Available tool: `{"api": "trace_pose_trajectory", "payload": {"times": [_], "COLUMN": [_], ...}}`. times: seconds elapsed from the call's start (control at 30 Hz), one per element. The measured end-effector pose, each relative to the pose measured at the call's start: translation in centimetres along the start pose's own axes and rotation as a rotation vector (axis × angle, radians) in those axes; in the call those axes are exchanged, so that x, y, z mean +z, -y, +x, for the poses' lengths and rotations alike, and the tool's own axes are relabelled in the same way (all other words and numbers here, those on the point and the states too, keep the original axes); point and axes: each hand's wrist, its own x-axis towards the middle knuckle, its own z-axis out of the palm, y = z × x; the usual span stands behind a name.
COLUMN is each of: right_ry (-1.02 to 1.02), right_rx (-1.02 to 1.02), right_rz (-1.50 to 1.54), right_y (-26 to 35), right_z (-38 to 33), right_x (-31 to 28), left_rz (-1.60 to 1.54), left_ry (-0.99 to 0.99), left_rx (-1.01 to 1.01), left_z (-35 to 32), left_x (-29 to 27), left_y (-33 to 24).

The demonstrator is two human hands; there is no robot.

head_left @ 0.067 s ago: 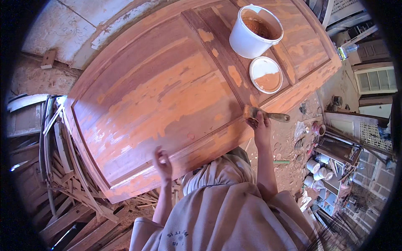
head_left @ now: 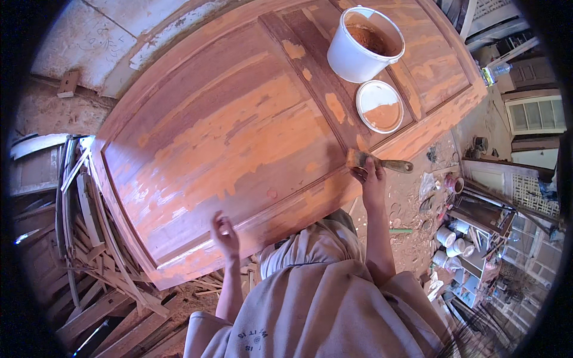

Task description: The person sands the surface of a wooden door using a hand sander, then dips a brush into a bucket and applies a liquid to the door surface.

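A wooden door panel [head_left: 197,101] lies flat in front of me, its reddish-brown face smeared with patches of orange-brown coating. In my right hand [head_left: 373,174] is a paintbrush [head_left: 398,166], gripped near its head; the orange-stained bristles point left, over the door's near edge. My left hand [head_left: 225,237] is above the near edge farther left, empty, with loosely curled fingers apart. At the far right of the door stands a white bucket [head_left: 352,59] with brown contents. Its round white lid [head_left: 379,95], partly covered in orange-brown paste, lies in front of the bucket.
Scrap wood strips [head_left: 98,250] are heaped at the left, below the door's end. To the right, several white tubs [head_left: 446,236] sit by a cluttered shelf [head_left: 477,262] on the dusty floor. A small wood block [head_left: 69,83] lies beyond the door's far left.
My left hand has shifted slightly left and a little nearer to me. The right hand and the paintbrush have hardly moved.
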Motion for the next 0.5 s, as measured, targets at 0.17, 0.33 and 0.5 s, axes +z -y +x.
{"api": "trace_pose_trajectory", "payload": {"times": [0.17,0.33,0.5], "right_ry": [0.033,0.033,0.112], "right_rx": [-0.027,-0.185,-0.419], "right_rz": [-0.089,-0.151,-0.505], "right_y": [-1.1,-2.0,-1.6], "right_z": [1.1,3.0,7.2], "right_x": [0.7,3.1,3.5], "left_rz": [0.108,0.126,0.556], "left_ry": [-0.228,-0.072,-0.062], "left_rx": [-0.168,-0.057,0.079], "left_z": [0.7,-1.0,-0.4], "left_x": [-4.9,-4.0,-2.7], "left_y": [3.9,6.6,5.3]}}
